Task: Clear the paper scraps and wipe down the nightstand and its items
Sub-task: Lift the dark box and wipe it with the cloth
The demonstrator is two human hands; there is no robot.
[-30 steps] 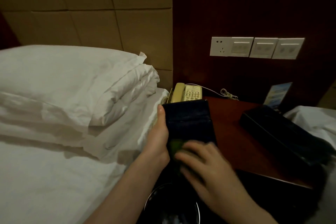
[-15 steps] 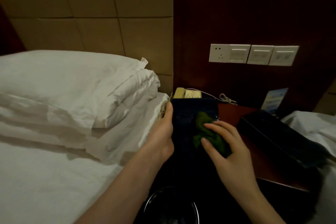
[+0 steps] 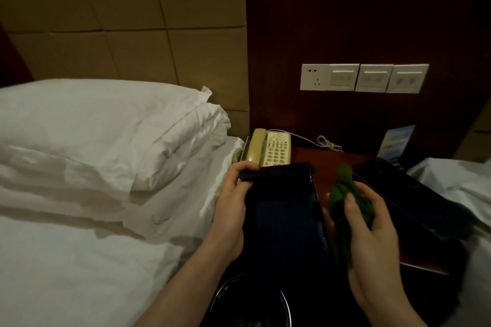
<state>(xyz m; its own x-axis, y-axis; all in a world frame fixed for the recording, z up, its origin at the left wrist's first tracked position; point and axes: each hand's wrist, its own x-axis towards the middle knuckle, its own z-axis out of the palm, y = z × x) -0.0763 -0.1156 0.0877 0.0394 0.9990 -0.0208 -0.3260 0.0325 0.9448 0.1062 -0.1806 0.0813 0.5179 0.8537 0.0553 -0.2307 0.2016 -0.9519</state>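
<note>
Over the nightstand (image 3: pixel 334 167), left hand (image 3: pixel 231 210) grips dark folder (image 3: pixel 284 210), right hand (image 3: pixel 372 231) clutches green cloth (image 3: pixel 348 188)

Left hand (image 3: pixel 230 210) grips a dark folder (image 3: pixel 284 210); right hand (image 3: pixel 372 231) holds a green cloth (image 3: pixel 345 188) beside it.

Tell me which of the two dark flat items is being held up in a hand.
The dark folder by the phone: the left hand grips its top corner. The other black item lies untouched on the nightstand.
</note>
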